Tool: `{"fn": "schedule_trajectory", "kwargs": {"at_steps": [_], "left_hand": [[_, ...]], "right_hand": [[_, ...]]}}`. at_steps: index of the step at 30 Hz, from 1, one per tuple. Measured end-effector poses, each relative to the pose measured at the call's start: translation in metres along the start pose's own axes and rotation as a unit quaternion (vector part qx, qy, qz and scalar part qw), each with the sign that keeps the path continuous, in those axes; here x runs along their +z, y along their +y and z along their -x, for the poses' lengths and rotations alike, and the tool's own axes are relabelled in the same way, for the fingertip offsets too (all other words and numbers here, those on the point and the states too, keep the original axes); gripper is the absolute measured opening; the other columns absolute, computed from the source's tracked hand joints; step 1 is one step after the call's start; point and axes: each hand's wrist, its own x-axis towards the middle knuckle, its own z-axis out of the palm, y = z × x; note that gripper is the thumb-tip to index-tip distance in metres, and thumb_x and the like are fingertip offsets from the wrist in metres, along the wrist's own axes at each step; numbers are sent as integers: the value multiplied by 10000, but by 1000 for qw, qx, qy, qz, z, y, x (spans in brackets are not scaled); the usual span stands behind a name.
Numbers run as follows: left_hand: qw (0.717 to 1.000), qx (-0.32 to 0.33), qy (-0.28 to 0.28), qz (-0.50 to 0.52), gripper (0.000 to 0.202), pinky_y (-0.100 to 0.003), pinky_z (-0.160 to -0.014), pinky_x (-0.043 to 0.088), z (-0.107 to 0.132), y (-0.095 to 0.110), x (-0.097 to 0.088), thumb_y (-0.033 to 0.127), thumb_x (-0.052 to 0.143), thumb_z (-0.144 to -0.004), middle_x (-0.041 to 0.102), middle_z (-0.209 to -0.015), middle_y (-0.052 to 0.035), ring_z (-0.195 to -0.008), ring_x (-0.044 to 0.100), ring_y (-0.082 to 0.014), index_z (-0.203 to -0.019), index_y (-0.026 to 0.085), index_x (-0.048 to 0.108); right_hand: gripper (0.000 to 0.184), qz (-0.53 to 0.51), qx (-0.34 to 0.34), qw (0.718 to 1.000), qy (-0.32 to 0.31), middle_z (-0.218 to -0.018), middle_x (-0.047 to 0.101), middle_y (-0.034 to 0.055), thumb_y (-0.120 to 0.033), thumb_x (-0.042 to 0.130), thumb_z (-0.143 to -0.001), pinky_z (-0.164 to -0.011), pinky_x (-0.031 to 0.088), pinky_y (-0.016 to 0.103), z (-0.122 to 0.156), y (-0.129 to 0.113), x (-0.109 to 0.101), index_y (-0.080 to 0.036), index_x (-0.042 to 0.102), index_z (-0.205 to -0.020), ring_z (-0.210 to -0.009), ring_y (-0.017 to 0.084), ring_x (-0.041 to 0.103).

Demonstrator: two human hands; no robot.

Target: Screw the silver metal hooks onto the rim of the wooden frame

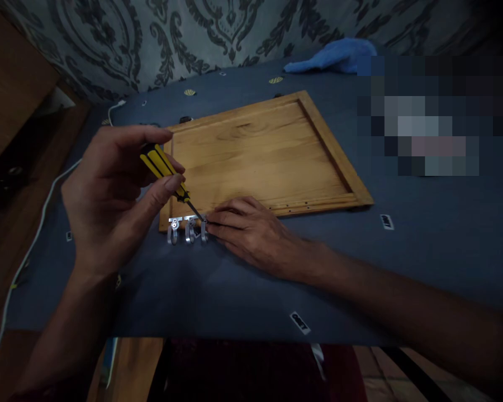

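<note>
Left hand [109,195] closed on the yellow-and-black screwdriver [161,164], thumb and fingers around the handle, index fingertip up by the butt end. Shaft slants down to the right, tip at the right end of the metal hook strip [176,221]; too small to tell if it's seated in a screw. Right hand [262,237] lies palm down over the panel's near edge, fingertips at that same strip end; can't tell if they pinch anything. Strip sits along the near edge of the framed wooden panel [251,156], left corner, hooks overhanging toward the person. Panel lies flat on the dark blue tablecloth [218,312]. White cable [42,218] runs down the left side. Blue cloth [339,56] bunched at the back, near the patterned backdrop [230,28].
</note>
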Motion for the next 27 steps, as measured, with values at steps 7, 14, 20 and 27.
{"fn": "schedule_trajectory", "kwargs": {"at_steps": [7, 14, 20, 27], "left_hand": [[1000, 17, -14, 1, 537, -304, -618, 660, 1, -4, 2, 157, 835, -804, 701, -988, 14, -832, 745, -182, -1257, 407, 689], [999, 20, -31, -17, 610, -346, -705, 698, 2, -4, 0, 153, 842, -790, 679, -1046, 5, -888, 756, -208, -1299, 435, 659], [998, 24, -45, -31, 655, -364, -735, 693, 6, -8, -2, 230, 874, -774, 683, -1131, -6, -925, 754, -230, -1346, 434, 627], [992, 96, 12, -79, 630, -279, -550, 641, 3, -7, 1, 235, 895, -739, 732, -1037, 12, -778, 702, -173, -1309, 394, 680]], "right_hand": [[261, 17, -2, 1000, -12, -1208, 755, 94, -209, 507, -1055, -949, 489, 444, 0, 0, -2, -143, 712, -1202, -1134, 269, 603], [268, 20, 0, 1000, -12, -1217, 753, 102, -204, 502, -1054, -955, 486, 444, 0, -1, -3, -141, 711, -1209, -1151, 270, 600], [271, 13, 4, 1000, -15, -1204, 756, 119, -207, 515, -1047, -964, 494, 467, 0, -1, -4, -139, 715, -1216, -1157, 277, 598], [287, 2, -1, 1000, -10, -1194, 756, 138, -203, 506, -1044, -966, 506, 501, 0, 0, -4, -116, 719, -1216, -1160, 294, 597]]}}
